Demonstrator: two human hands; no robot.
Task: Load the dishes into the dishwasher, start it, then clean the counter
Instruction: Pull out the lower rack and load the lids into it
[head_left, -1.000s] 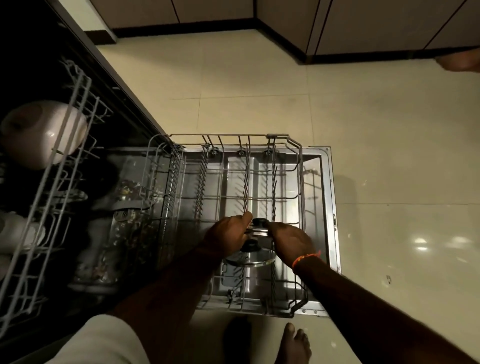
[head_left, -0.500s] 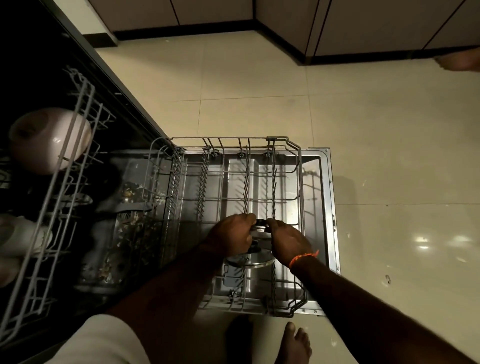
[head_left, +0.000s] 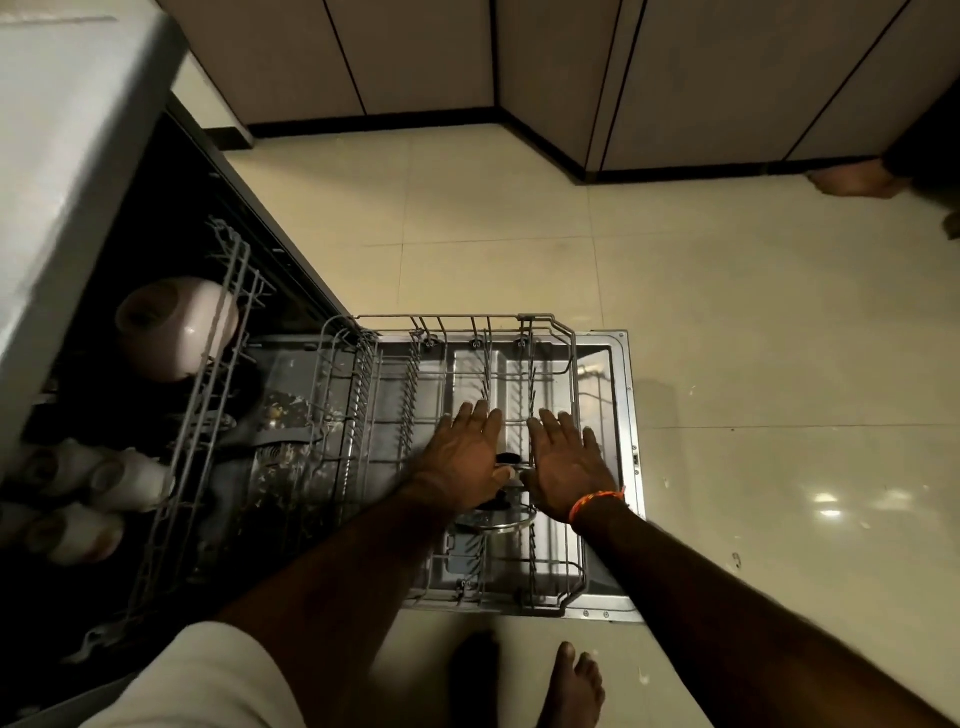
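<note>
Dishwasher (head_left: 618, 467) loading is the step in hand: a glass pot lid (head_left: 493, 522) stands among the tines of the pulled-out lower rack (head_left: 563, 364), over the open door. Both hands hover above it, the left hand (head_left: 462, 457) and right hand (head_left: 563, 462) with fingers straight and loosely spread, gripping nothing. Bowls and cups sit in the upper rack (head_left: 218, 322). Next, judging by the near-empty rack, more dishes need fetching.
</note>
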